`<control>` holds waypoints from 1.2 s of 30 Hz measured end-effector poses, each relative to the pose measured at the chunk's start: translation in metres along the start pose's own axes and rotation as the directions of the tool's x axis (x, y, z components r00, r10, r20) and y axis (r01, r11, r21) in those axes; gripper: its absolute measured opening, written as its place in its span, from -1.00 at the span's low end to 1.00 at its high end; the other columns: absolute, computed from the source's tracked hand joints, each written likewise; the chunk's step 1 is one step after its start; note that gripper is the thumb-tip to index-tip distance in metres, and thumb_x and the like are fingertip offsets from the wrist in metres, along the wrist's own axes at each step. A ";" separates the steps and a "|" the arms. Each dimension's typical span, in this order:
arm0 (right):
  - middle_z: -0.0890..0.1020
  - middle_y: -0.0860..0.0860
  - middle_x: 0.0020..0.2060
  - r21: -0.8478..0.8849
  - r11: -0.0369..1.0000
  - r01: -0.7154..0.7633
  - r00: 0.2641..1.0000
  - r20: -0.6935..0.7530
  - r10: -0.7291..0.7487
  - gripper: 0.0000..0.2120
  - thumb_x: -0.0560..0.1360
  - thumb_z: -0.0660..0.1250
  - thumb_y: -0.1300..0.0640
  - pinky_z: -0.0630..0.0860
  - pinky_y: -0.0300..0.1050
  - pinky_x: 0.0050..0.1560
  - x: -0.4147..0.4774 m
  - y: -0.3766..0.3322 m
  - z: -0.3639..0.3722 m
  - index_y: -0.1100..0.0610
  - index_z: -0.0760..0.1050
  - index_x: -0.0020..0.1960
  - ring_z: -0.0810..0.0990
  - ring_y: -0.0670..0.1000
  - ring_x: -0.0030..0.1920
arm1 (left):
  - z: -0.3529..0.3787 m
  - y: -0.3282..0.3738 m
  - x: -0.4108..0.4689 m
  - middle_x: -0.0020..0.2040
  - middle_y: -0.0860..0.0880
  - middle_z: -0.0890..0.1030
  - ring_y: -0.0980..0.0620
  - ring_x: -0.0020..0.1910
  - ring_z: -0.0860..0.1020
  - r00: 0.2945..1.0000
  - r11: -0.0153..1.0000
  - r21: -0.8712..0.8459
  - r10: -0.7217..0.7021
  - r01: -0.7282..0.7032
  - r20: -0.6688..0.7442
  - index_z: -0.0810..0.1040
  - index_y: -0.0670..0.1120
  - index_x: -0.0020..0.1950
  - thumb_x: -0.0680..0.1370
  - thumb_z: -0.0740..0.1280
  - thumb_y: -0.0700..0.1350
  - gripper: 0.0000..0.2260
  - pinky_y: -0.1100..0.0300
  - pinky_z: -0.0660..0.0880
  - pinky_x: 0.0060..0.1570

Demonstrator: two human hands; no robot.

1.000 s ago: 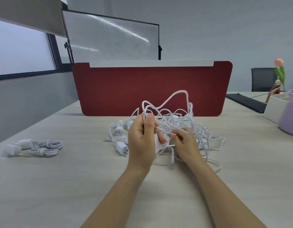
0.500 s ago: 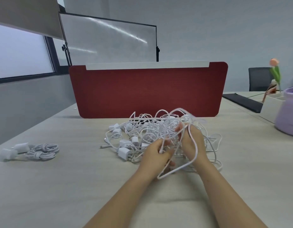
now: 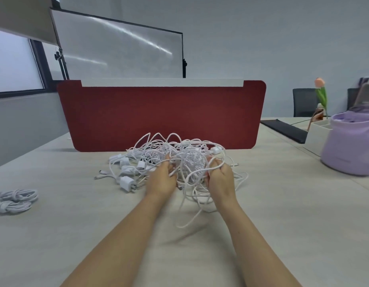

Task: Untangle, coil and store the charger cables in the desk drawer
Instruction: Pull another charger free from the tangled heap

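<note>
At centre frame, on the desk (image 3: 283, 214), my left hand (image 3: 161, 180) and right hand (image 3: 220, 180) each grip strands of the white charger-cable tangle (image 3: 179, 150), fingers curled round them. Best, I judge, to spread gently and follow one plug (image 3: 125, 183) out. The heap runs left-right; one loop (image 3: 179, 226) trails toward the lower edge.

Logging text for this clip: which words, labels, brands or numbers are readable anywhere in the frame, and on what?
No text here is readable.
Purple container: a faint dark line low on its front, too blurred to read.
Charger plugs among the tangled cables: no print visible.
Red divider: plain, no lettering.
</note>
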State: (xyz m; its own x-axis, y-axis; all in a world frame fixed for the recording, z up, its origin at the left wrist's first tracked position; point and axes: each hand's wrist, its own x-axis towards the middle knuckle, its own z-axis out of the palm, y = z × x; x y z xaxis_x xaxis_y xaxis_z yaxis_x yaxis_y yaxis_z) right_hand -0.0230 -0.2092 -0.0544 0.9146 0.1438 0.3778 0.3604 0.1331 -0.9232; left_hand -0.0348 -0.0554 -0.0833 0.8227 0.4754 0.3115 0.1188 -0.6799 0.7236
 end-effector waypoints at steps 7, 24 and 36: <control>0.40 -0.08 -0.61 0.002 1.000 -0.016 0.989 0.146 0.016 -0.51 0.65 0.16 0.21 0.25 -0.20 -0.50 -0.011 0.008 0.021 0.04 0.42 -0.45 0.31 -0.09 -0.56 | -0.017 -0.012 -0.021 0.13 0.05 0.66 0.00 0.10 0.60 0.990 0.991 -0.003 0.135 -0.135 0.044 0.61 0.21 0.25 0.54 0.39 -0.01 -0.71 0.10 0.53 0.06; 0.48 0.01 0.12 -0.247 0.903 0.351 0.878 0.422 -0.226 -0.67 0.47 0.24 0.29 0.40 -0.41 0.05 -0.030 0.033 0.033 0.08 0.49 0.20 0.48 -0.20 0.12 | -0.037 -0.015 -0.046 -0.21 0.01 0.67 0.03 -0.21 0.65 0.960 0.867 -0.439 0.139 -0.237 -0.242 0.57 0.03 -0.12 0.55 0.15 0.25 -0.65 -0.11 0.60 -0.14; 0.49 -0.05 0.03 -0.501 0.773 0.389 0.915 0.310 -0.259 -0.87 0.60 0.28 0.21 0.37 -0.29 0.07 -0.007 0.044 0.024 0.13 0.60 0.06 0.47 -0.14 0.02 | -0.065 0.029 -0.060 -0.55 -0.07 0.39 -0.03 -0.58 0.37 0.999 0.450 -0.893 -0.002 -0.031 -0.035 0.32 -0.01 -0.49 0.69 0.11 0.01 -0.49 0.18 0.31 -0.48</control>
State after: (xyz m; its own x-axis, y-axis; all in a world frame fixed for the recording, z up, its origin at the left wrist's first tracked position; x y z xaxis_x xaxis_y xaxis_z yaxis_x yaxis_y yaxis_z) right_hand -0.0182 -0.1811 -0.0958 0.6865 0.4008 0.6066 0.7260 -0.3323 -0.6021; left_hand -0.1166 -0.0670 -0.0412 0.8023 0.4961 0.3320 -0.4682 0.1780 0.8655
